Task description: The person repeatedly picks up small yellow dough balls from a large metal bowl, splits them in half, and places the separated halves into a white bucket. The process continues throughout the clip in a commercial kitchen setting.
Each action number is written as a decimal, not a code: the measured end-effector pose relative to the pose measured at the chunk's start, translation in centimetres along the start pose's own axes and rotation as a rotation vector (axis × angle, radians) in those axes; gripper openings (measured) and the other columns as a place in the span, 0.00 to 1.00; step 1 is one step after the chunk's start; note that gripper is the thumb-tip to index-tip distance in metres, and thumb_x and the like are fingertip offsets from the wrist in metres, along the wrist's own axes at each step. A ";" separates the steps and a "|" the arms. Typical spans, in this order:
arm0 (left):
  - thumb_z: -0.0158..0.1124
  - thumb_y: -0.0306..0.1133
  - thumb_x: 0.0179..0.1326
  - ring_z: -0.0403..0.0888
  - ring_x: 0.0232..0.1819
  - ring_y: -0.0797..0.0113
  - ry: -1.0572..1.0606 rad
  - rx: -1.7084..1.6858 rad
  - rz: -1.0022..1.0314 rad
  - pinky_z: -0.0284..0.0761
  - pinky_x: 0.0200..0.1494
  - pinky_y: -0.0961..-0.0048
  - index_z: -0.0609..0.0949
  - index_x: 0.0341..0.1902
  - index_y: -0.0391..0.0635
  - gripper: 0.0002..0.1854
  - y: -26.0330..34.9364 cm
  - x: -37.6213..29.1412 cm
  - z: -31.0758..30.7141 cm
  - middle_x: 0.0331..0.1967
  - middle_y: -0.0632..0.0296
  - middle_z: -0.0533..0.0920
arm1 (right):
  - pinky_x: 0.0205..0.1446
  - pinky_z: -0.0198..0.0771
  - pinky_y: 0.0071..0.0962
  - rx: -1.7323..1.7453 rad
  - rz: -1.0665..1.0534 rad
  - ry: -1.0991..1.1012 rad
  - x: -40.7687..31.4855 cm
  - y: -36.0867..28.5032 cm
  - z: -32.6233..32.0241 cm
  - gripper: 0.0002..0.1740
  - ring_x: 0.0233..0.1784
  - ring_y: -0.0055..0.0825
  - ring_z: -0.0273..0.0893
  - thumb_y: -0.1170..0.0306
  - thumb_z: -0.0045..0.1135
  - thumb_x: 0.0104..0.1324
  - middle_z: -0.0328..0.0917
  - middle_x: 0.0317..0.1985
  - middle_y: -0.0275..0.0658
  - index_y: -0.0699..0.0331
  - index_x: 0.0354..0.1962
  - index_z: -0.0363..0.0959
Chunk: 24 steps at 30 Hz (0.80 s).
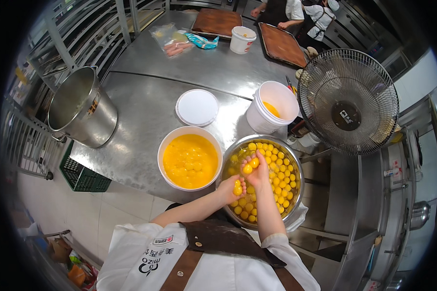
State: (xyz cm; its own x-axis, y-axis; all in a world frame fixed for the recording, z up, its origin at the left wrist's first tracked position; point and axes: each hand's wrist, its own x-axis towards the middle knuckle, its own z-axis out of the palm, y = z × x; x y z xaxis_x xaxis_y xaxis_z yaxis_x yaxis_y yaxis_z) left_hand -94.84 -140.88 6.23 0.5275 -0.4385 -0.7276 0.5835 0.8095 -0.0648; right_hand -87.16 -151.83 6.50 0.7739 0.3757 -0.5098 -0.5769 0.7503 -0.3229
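Both hands are over a steel bowl [299, 171] full of whole egg yolks [281, 174] in clear egg white. My right hand [256, 172] cups a couple of yolks in its palm. Just left of it and lower, my left hand [232, 189] holds yolks in its curled fingers. Close on the left stands a white tub [161, 160] filled with yolks [190, 162]. A round white lid [197, 107] lies behind this tub. Behind the bowl, a white bucket [260, 118] tilts towards me with some yellow egg inside.
A large steel pot [102, 122] stands left. A wire fan guard [349, 98] rises at right. Baking trays of brown cake [216, 22], a small white tub [242, 42] and plastic bags [173, 42] are at the back. Two people stand beyond the table. Racks line the left.
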 end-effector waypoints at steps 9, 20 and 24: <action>0.40 0.41 0.64 0.72 0.44 0.72 -0.243 0.143 -0.065 0.69 0.44 0.73 0.72 0.45 0.52 0.13 -0.1 3.6 0.1 0.42 0.67 0.76 | 0.41 0.63 0.29 -0.332 -0.363 0.082 -5.5 0.7 1.6 0.18 0.20 0.23 0.56 0.60 0.41 0.66 0.53 0.12 0.28 0.59 0.19 0.60; 0.50 0.42 0.60 0.72 0.30 0.67 -0.373 0.076 -0.261 0.73 0.35 0.74 0.73 0.34 0.46 0.12 0.1 0.7 3.0 0.28 0.62 0.74 | 0.27 0.66 0.25 -1.758 -1.122 0.653 -8.6 -2.3 -3.9 0.13 0.21 0.31 0.70 0.63 0.52 0.59 0.71 0.18 0.38 0.66 0.26 0.72; 0.51 0.40 0.61 0.72 0.31 0.67 -0.416 0.078 -0.204 0.73 0.37 0.74 0.73 0.34 0.44 0.11 0.0 -0.5 4.8 0.28 0.61 0.74 | 0.19 0.64 0.20 -0.777 -0.372 0.477 -9.6 0.8 -5.3 0.15 0.18 0.22 0.69 0.58 0.45 0.63 0.69 0.17 0.32 0.61 0.27 0.70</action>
State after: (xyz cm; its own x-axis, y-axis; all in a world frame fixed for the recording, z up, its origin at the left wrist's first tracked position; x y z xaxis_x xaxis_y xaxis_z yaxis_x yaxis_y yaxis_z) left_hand -92.10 -142.54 9.89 0.5906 -0.7176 -0.3692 0.7372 0.6658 -0.1148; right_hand -96.45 -157.73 6.96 0.8531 -0.1992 -0.4822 -0.4609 0.1456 -0.8754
